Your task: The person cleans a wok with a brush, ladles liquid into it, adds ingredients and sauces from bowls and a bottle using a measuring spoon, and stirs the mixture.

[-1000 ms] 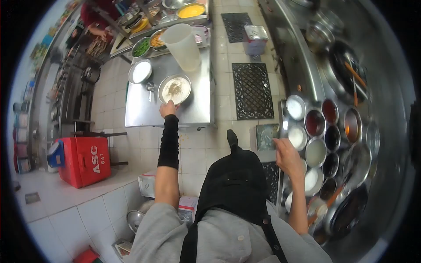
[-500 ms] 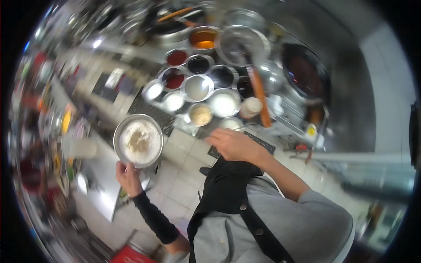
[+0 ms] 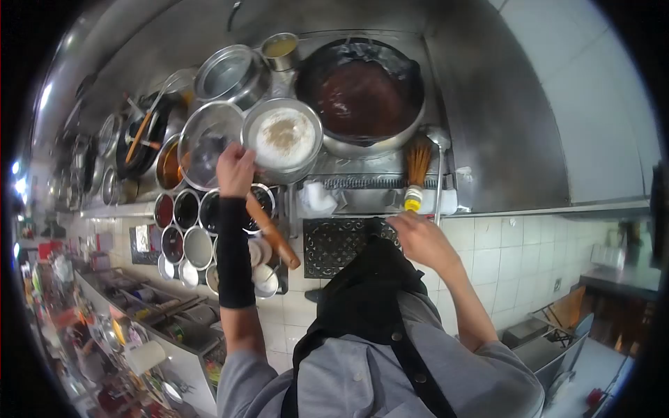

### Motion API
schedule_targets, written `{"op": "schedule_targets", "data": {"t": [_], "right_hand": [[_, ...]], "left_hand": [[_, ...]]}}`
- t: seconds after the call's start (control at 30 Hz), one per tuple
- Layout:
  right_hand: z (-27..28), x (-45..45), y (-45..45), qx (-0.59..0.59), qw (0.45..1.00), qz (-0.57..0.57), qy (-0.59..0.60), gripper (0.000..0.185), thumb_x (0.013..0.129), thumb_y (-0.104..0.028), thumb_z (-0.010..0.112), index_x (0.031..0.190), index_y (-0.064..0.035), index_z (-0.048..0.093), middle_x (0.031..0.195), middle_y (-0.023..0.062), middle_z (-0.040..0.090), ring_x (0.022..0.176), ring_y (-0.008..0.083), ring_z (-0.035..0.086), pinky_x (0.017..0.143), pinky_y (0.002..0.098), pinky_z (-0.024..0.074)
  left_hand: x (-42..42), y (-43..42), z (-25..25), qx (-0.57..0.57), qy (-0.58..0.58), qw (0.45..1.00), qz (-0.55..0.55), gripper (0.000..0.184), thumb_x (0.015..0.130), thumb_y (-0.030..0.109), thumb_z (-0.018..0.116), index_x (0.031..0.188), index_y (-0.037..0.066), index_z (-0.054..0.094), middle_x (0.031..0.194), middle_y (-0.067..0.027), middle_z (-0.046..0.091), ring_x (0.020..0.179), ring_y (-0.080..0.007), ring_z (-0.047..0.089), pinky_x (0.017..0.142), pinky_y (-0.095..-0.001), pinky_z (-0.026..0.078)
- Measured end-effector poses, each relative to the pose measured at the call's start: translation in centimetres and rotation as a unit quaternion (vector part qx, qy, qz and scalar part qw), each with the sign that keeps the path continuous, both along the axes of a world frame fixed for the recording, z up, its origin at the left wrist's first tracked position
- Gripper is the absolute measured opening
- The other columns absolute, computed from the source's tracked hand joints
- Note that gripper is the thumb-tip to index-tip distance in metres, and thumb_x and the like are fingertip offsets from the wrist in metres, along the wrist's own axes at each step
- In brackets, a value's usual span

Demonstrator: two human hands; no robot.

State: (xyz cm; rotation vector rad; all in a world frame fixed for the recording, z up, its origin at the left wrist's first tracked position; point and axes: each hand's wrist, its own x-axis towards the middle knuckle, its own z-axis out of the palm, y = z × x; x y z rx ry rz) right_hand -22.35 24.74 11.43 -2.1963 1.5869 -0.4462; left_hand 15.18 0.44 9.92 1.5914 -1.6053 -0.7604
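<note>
Round steel bowl [image 3: 282, 102] of white powder pinched at rim by left hand [image 3: 235, 169], near black wok [image 3: 311, 87]; best carried level. Right hand [image 3: 426, 242] part-curled near yellow-ended straw brush [image 3: 418, 161]; whether anything is gripped, cannot be told.

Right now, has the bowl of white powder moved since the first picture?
Yes: the bowl was across the aisle from the big wok; now the left hand holds it just left of that wok.

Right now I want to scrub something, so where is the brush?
The brush lies right of centre in the head view, between the wok and the right hand, just left of the ladle.
</note>
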Motion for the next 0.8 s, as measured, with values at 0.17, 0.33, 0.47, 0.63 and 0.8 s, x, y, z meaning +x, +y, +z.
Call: {"op": "schedule_targets", "data": {"t": [0.17, 0.33, 0.47, 0.63, 0.8], "right_hand": [[-2.3, -10.4, -2.0, 0.029, 0.996, -0.084, 0.026, 0.031, 0.081, 0.002, 0.057, 0.111, 0.0039, 0.064, 0.104, 0.0193, 0.066, 0.101, 0.0350, 0.064, 0.088, 0.0429, 0.0542], [-7.1, -15.2, -0.5, 0.097, 0.977, -0.186, 0.021, 0.020, 0.080, 0.002, 0.057, 0.099, 0.0039, 0.064, 0.099, 0.0192, 0.065, 0.099, 0.0364, 0.064, 0.086, 0.0441, 0.0554], [-15.6, -16.8, 3.0, 0.158, 0.943, -0.292, 0.022, 0.033, 0.081, -0.004, 0.058, 0.112, 0.0088, 0.058, 0.105, 0.0285, 0.063, 0.102, 0.0445, 0.062, 0.089, 0.0498, 0.0532], [-24.7, -15.7, 5.7, 0.333, 0.843, -0.376, -0.191, 0.051, 0.083, -0.020, 0.066, 0.123, 0.0080, 0.051, 0.100, 0.0292, 0.068, 0.094, 0.0451, 0.067, 0.083, 0.0506, 0.0539], [-28.9, -12.3, 6.6, 0.258, 0.757, -0.553, -0.233, 0.029, 0.084, -0.025, 0.068, 0.080, 0.0038, 0.069, 0.072, 0.0236, 0.069, 0.069, 0.0386, 0.070, 0.066, 0.0482, 0.0530]], "left_hand": [[-14.5, -12.3, -4.2, -0.100, -0.270, 0.955, -0.072, 0.027, 0.081, 0.022, 0.066, 0.092, -0.002, 0.063, 0.091, -0.0281, 0.066, 0.091, -0.0469, 0.065, 0.081, -0.0535, 0.052], [-25.6, -17.7, -6.7, -0.124, -0.419, 0.897, -0.066, 0.022, 0.088, 0.016, 0.059, 0.100, -0.003, 0.062, 0.107, -0.0270, 0.059, 0.084, -0.0452, 0.069, 0.076, -0.0490, 0.058], [-30.4, -18.2, -6.1, -0.192, -0.506, 0.835, -0.095, 0.015, 0.089, 0.011, 0.057, 0.086, -0.002, 0.065, 0.099, -0.0202, 0.059, 0.074, -0.0343, 0.070, 0.066, -0.0427, 0.060], [-30.6, -19.8, -3.7, -0.355, -0.614, 0.683, -0.175, 0.009, 0.084, 0.008, 0.061, 0.081, 0.000, 0.066, 0.094, -0.0145, 0.058, 0.075, -0.0291, 0.068, 0.060, -0.0353, 0.059], [-30.1, -19.9, 1.5, -0.345, -0.573, 0.720, -0.183, 0.009, 0.087, 0.010, 0.060, 0.089, 0.002, 0.063, 0.102, -0.0152, 0.055, 0.076, -0.0289, 0.068, 0.064, -0.0374, 0.061]]}}
